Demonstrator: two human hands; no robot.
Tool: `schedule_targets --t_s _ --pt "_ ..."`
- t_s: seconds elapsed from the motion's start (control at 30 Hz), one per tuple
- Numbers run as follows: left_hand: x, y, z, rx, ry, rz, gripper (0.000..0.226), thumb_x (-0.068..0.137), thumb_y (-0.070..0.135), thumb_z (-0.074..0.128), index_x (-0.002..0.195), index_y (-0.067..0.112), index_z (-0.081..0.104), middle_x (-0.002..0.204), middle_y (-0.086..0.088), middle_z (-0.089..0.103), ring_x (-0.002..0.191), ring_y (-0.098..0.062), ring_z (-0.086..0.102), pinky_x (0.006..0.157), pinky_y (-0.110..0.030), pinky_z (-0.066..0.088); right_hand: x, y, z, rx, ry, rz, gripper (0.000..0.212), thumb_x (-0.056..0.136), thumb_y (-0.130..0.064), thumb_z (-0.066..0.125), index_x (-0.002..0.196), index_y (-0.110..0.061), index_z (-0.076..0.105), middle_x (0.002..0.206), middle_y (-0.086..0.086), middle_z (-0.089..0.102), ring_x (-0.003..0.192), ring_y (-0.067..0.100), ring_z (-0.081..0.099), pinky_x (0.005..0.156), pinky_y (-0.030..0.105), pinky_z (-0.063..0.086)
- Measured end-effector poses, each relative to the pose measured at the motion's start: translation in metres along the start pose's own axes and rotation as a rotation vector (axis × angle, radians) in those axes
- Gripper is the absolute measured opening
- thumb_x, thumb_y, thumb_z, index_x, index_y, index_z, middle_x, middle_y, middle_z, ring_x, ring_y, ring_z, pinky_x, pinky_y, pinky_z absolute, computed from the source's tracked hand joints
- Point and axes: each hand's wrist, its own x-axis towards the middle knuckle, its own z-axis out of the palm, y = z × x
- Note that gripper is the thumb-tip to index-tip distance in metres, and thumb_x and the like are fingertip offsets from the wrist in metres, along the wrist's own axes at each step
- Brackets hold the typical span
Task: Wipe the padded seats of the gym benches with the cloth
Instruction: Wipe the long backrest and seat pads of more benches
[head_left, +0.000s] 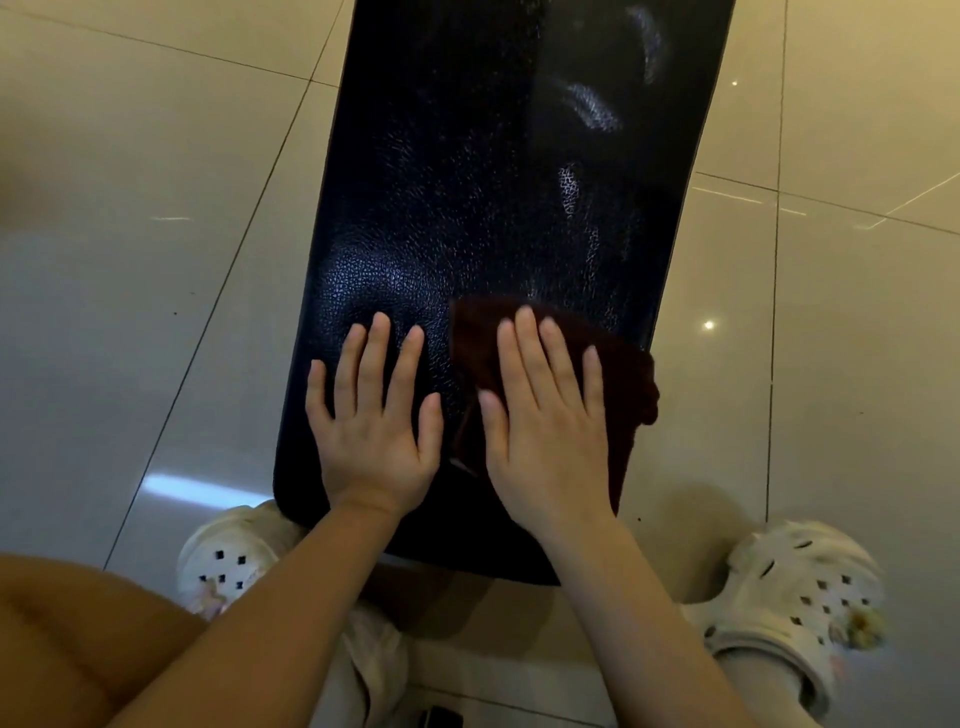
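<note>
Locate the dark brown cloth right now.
Head view: dark brown cloth lies flat under the right hand, at the black padded seat's near right edge.

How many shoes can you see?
2: one white shoe on the tiled floor beside the bench pad's near left corner, the other at lower right.

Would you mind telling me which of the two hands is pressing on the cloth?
The right hand: it lies flat on the dark brown cloth, while the left hand rests directly on the bare black padded seat.
</note>
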Motion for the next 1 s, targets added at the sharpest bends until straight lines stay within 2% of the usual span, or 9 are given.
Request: schedule_targets --t_s 0.13,0.37,0.5,0.6,0.7,0.83,0.93,1.0 --pt "0.000 0.000 0.000 0.014 -0.018 0.008 0.057 0.098 0.039 0.030 0.152 0.023 0.024 0.157 -0.011 0.029 0.145 -0.026 0.022 0.116 -0.052 0.014 0.031 -0.010 0.000 0.014 -0.004 0.007 0.056 0.102 -0.036 0.023 0.153 -0.013 0.029 0.160 0.003 0.025 0.149 0.019 0.018 0.122 0.044 0.008" --pt "-0.001 0.002 0.000 -0.012 0.039 0.001 0.054 0.099 0.039 0.032 0.150 0.022 0.031 0.155 -0.010 0.034 0.144 -0.026 0.026 0.116 -0.052 0.016 -0.055 0.012 0.003 -0.099 -0.071 0.037 0.064 0.099 -0.046 0.034 0.153 -0.013 0.027 0.160 0.006 0.024 0.150 0.021 0.017 0.122 0.045 0.011" --pt "0.000 0.002 0.000 -0.012 0.023 0.004 0.056 0.097 0.039 0.032 0.151 0.022 0.028 0.156 -0.010 0.032 0.144 -0.026 0.024 0.116 -0.052 0.014 0.011 0.006 -0.005 -0.081 -0.024 0.106 0.076 0.098 -0.057 0.029 0.155 -0.010 0.016 0.163 0.009 0.013 0.151 0.023 0.008 0.122 0.045 0.003" --pt "0.001 0.002 0.000 -0.020 0.007 0.003 0.056 0.097 0.039 0.031 0.151 0.022 0.026 0.156 -0.011 0.032 0.145 -0.026 0.023 0.116 -0.051 0.012 0.081 0.012 -0.016 -0.102 -0.058 0.156 0.082 0.097 -0.063 0.025 0.156 -0.010 0.005 0.164 0.009 0.001 0.151 0.022 -0.003 0.121 0.042 -0.006" --pt "-0.001 0.000 0.000 -0.024 0.018 0.004 0.056 0.097 0.039 0.032 0.151 0.022 0.028 0.156 -0.011 0.032 0.145 -0.026 0.024 0.116 -0.052 0.014 0.085 0.015 -0.019 -0.116 -0.026 0.091 0.078 0.099 -0.058 0.028 0.156 -0.008 0.012 0.164 0.010 0.008 0.151 0.023 0.003 0.122 0.041 -0.001" --pt "-0.001 0.001 0.000 -0.017 0.048 0.011 0.054 0.098 0.038 0.033 0.150 0.021 0.031 0.155 -0.010 0.033 0.144 -0.027 0.027 0.116 -0.053 0.017 0.023 0.018 -0.016 -0.108 -0.070 0.006 0.069 0.099 -0.048 0.031 0.154 -0.008 0.023 0.162 0.009 0.019 0.151 0.022 0.012 0.123 0.043 0.009" --pt "0.000 0.000 0.001 -0.022 0.059 0.011 0.054 0.099 0.039 0.031 0.150 0.022 0.030 0.155 -0.010 0.033 0.144 -0.027 0.028 0.116 -0.053 0.018 0.028 0.018 -0.016 -0.107 -0.081 0.008 0.066 0.100 -0.046 0.031 0.155 -0.010 0.022 0.162 0.008 0.020 0.151 0.021 0.012 0.123 0.042 0.008" --pt "-0.001 0.000 0.001 -0.018 0.054 0.013 0.054 0.099 0.039 0.032 0.151 0.022 0.029 0.155 -0.011 0.033 0.144 -0.027 0.027 0.115 -0.053 0.018 0.059 0.013 -0.022 -0.108 -0.089 0.021 0.067 0.101 -0.047 0.031 0.156 -0.011 0.016 0.163 0.008 0.013 0.151 0.021 0.007 0.122 0.040 0.003"
